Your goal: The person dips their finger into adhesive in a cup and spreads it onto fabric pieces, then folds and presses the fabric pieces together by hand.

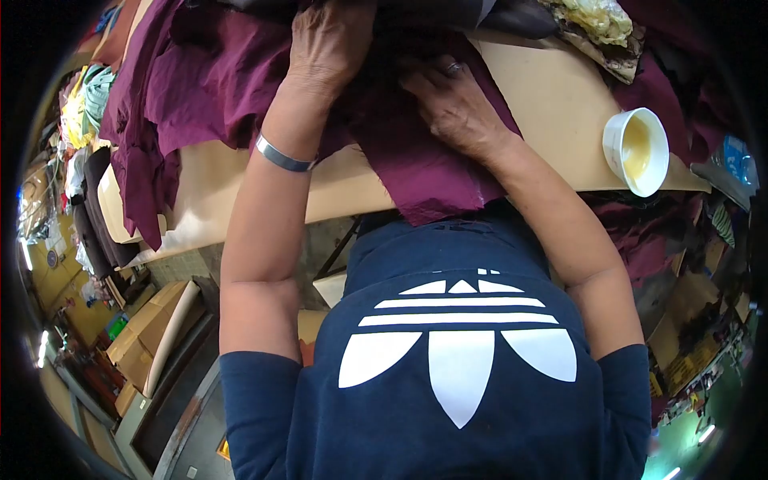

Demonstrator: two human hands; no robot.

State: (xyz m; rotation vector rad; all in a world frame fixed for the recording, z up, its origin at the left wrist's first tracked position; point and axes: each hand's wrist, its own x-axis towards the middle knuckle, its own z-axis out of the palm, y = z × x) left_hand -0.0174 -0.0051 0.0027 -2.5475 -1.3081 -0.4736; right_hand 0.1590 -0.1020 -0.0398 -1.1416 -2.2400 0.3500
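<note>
Maroon cloth (216, 88) lies in folds over the tabletop in front of me, with a frayed flap (432, 180) hanging over the near edge. My left hand (332, 44) reaches up onto the cloth at the top of the view. Its fingertips are hidden at the frame edge and by shadow. A silver band (283, 157) circles the left wrist. My right hand (456, 104), with a ring on one finger, is on the cloth to the right, its fingers bent down and closed on the material. A dark object (432, 12), partly cut off, sits above both hands.
A white bowl (613, 152) with yellowish contents stands tilted-looking on the pale tabletop (552, 104) at right. Crumpled yellowish plastic (596, 20) lies behind it. More maroon cloth (648, 232) is piled at right. Cardboard boxes (148, 328) stand at lower left.
</note>
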